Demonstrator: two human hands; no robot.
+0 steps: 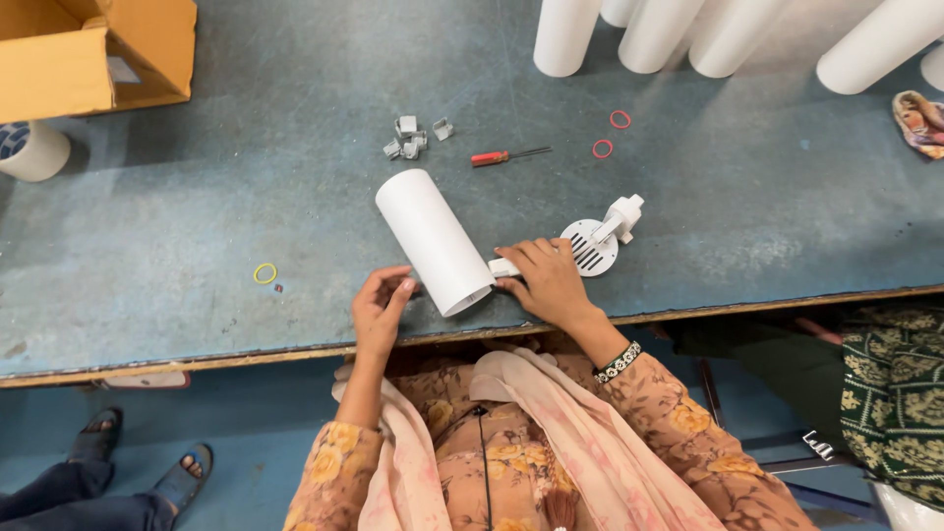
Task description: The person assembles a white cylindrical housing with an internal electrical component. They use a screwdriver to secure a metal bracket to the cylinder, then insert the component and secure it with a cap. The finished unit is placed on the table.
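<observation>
Scene: A person in a floral brown top and pale pink scarf works at a worn blue-grey workbench (197,226), seen from above.
Main item: A white cylindrical lamp housing (435,241) lies on its side near the front edge of the bench, its open end facing the person.
Left hand: The left hand (381,310) rests against the open end of the housing, fingers loosely curled on its rim, not gripping around it.
Right hand: The right hand (549,283) presses on a small white plastic piece (503,267) touching the right side of the housing; whether the fingers close around it cannot be told.
Beside the hand: A round white slotted lamp cap with a bracket (598,242) lies just beyond the right fingertips.
Further back: A red-handled screwdriver (506,155) lies near a small heap of grey metal clips (413,139); two red rubber bands (611,134) lie to its right.
Left of the housing: A yellow rubber band (265,273) lies well apart.
Far edge: More white tubes (649,34) lie in a row; a cardboard box (93,54) sits at the far left corner.
</observation>
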